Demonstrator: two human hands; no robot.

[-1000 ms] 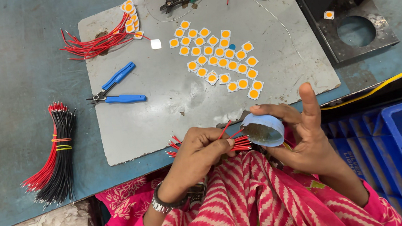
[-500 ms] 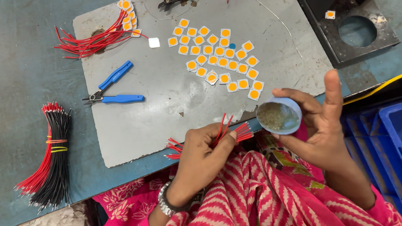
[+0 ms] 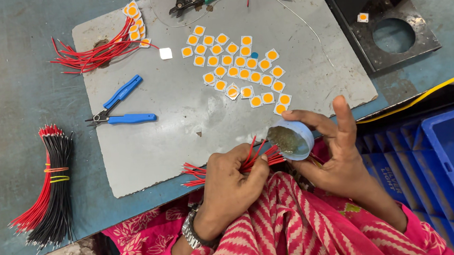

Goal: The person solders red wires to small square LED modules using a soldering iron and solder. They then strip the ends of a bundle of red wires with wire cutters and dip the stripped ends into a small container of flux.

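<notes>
My left hand [image 3: 230,182] was closed on a bunch of red wires [image 3: 250,157] at the near edge of the mat [image 3: 159,142], tips toward the small blue tub [image 3: 291,139] gripped in my right hand [image 3: 333,152]. Judging by the scene, most remained: chips [image 3: 239,71] lay unwired, and a bundle [image 3: 49,185] waited left.

The blue-grey surface [image 3: 15,103] carries a grey mat [image 3: 184,119], a wire bundle [image 3: 47,191] at left, and a metal block [image 3: 389,33] far right.
</notes>
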